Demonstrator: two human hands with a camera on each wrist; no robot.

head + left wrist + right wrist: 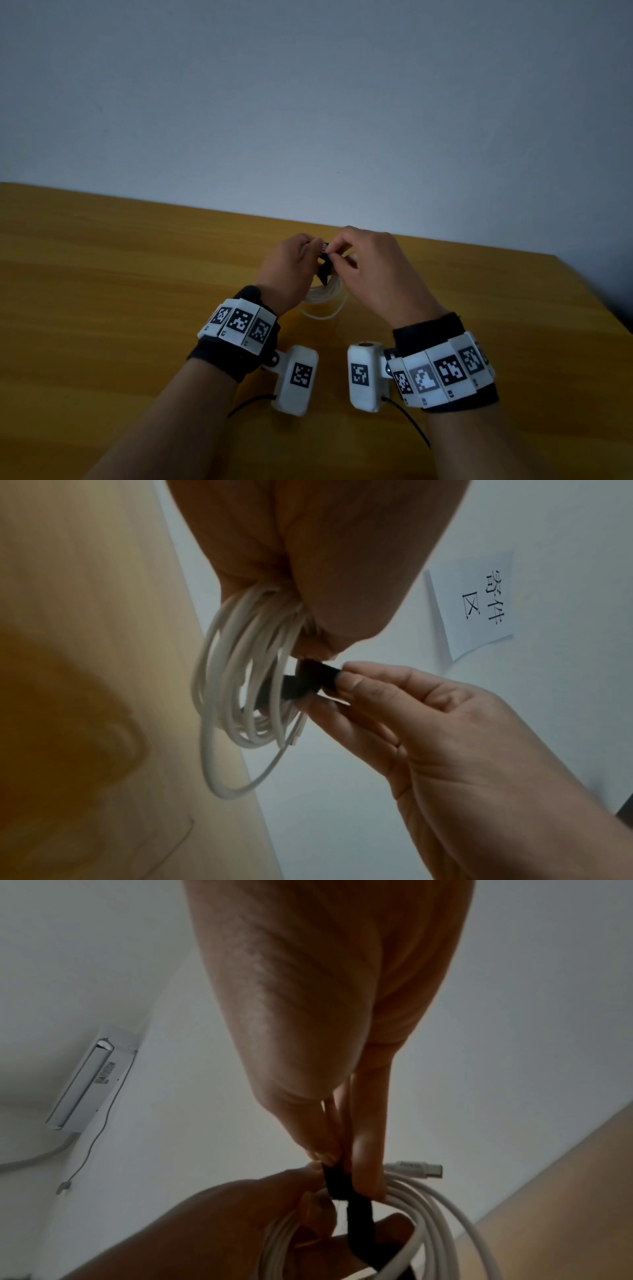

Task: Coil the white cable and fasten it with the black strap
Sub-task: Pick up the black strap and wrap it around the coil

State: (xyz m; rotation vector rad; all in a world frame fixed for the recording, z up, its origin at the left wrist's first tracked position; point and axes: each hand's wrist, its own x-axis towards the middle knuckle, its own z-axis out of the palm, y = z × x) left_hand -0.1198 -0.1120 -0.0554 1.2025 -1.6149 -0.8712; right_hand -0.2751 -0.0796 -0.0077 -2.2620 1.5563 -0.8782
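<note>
The white cable [323, 294] hangs in several loops above the wooden table [137, 291]. My left hand [291, 263] grips the top of the coil [240, 669]. My right hand [359, 260] pinches the black strap [323, 270] between thumb and fingers. In the left wrist view the strap [304, 680] runs from the bundle out to the right hand's fingertips [346, 680]. The right wrist view shows the strap [346, 1199] passing down through the coil [438, 1218], with a white USB plug [414, 1169] sticking out to the right.
A plain grey wall [308, 102] stands behind the table's far edge. A paper sign with printed characters [479, 601] hangs on the wall. A white wall unit with a dangling cord [89, 1080] shows in the right wrist view.
</note>
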